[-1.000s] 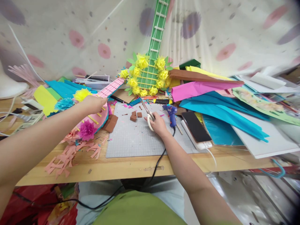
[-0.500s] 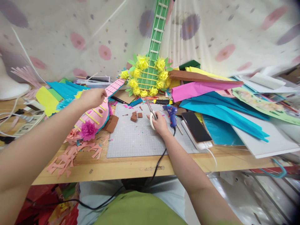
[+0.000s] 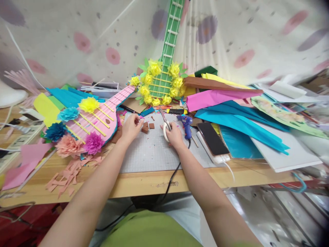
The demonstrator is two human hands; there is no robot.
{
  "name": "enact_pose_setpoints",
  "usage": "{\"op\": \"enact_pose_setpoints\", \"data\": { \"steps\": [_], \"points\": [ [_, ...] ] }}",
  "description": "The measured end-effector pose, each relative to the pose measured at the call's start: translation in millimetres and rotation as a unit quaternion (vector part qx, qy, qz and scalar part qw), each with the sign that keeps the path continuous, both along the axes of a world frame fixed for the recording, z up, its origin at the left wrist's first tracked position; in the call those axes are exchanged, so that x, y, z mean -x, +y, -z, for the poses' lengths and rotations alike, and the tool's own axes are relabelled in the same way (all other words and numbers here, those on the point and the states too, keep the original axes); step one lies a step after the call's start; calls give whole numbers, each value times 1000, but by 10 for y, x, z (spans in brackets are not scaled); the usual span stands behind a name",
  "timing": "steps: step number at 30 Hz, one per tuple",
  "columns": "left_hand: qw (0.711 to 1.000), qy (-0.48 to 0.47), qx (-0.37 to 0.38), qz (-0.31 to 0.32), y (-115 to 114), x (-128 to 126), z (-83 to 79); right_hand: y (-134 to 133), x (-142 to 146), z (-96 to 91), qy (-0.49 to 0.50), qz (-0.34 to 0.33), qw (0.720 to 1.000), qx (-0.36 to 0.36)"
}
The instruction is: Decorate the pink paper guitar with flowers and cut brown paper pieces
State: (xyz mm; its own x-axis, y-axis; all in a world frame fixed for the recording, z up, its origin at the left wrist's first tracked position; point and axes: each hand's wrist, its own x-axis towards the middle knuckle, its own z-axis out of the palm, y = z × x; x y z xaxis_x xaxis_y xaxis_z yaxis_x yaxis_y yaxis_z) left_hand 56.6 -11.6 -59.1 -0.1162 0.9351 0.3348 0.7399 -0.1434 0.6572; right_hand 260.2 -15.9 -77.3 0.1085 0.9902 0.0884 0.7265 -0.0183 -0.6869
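Observation:
My right hand point(image 3: 175, 134) is closed round the white handles of a pair of scissors point(image 3: 164, 120), blades pointing away from me, over the grey cutting mat point(image 3: 151, 152). My left hand point(image 3: 132, 126) rests on the mat's far left corner with its fingers curled in a pinch beside small brown paper pieces point(image 3: 146, 128); what the fingertips hold is too small to make out. Just left of that hand lies a pink paper guitar point(image 3: 99, 120) trimmed with yellow strips and paper flowers.
A blue glue gun point(image 3: 186, 122) with a black cord and a phone point(image 3: 212, 138) lie right of the mat. A green paper guitar point(image 3: 167, 65) with yellow flowers leans on the curtain. Coloured paper sheets point(image 3: 231, 103) pile at the right; pink scraps point(image 3: 69, 173) litter the front left.
My left hand left the pink guitar's neck and came right to the brown pieces on the mat. The right hand with the scissors barely moved. The view shifted left.

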Motion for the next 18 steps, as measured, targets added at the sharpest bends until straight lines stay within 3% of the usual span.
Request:
{"op": "enact_pose_setpoints", "data": {
  "steps": [4,9,14,18],
  "points": [
    [998,-21,-23,51,-92,30,216,5,2,3,-13,3,1000,6],
    [986,33,-21,159,-130,83,266,12,-2,34,-10,1,1000,2],
    [988,38,-3,148,-102,59,265,10,0,43,-4,3,1000,0],
    [990,-16,-29,139,-117,73,279,13,-3,48,8,2,1000,-2]
  ]
}}
